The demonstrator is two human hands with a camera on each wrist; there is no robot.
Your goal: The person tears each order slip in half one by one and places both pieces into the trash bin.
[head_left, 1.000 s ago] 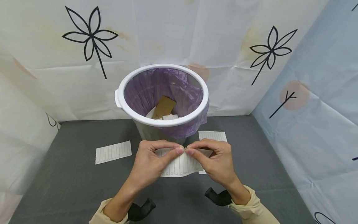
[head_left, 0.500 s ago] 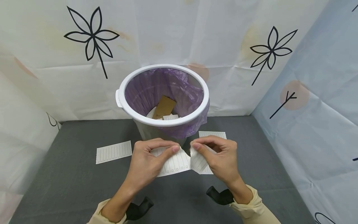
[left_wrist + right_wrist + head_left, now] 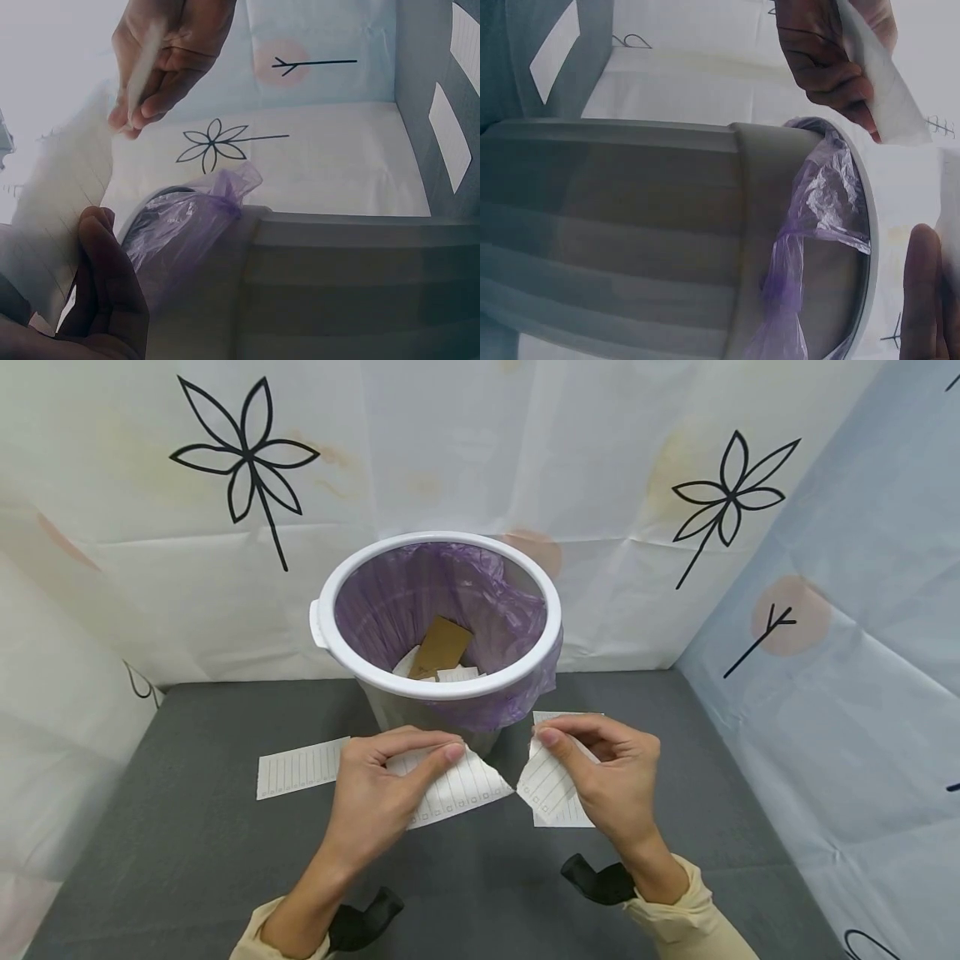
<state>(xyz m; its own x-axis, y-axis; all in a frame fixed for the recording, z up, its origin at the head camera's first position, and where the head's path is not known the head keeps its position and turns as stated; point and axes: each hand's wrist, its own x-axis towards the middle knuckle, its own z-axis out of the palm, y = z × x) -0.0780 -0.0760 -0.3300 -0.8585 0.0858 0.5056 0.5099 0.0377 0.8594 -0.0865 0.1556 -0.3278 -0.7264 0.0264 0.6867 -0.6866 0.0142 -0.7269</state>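
Observation:
In the head view my left hand (image 3: 378, 789) pinches a lined sheet of paper (image 3: 463, 789) between thumb and fingers; its right edge is ragged. Opposite it, my right hand (image 3: 615, 777) pinches a smaller torn paper piece (image 3: 547, 781). The two pieces come close together at a low corner, with a V-shaped gap above. Both hands are in front of the trash bin (image 3: 442, 689), which is lined with a purple bag (image 3: 495, 572). From the left wrist view, the left hand's paper (image 3: 60, 202) stands upright, with the right hand (image 3: 176, 56) beyond it.
A lined paper slip (image 3: 300, 768) lies on the dark grey tabletop (image 3: 187, 860) at left. Another paper slip (image 3: 566, 814) lies partly hidden under the right hand. Inside the bin are a brown cardboard piece (image 3: 441, 647) and white paper scraps (image 3: 457, 674). A printed cloth backdrop (image 3: 450, 443) stands behind.
The sheet, whole at its top edge a second ago, has ripped downward into two parts. My left hand has moved left and my right hand right, widening the gap.

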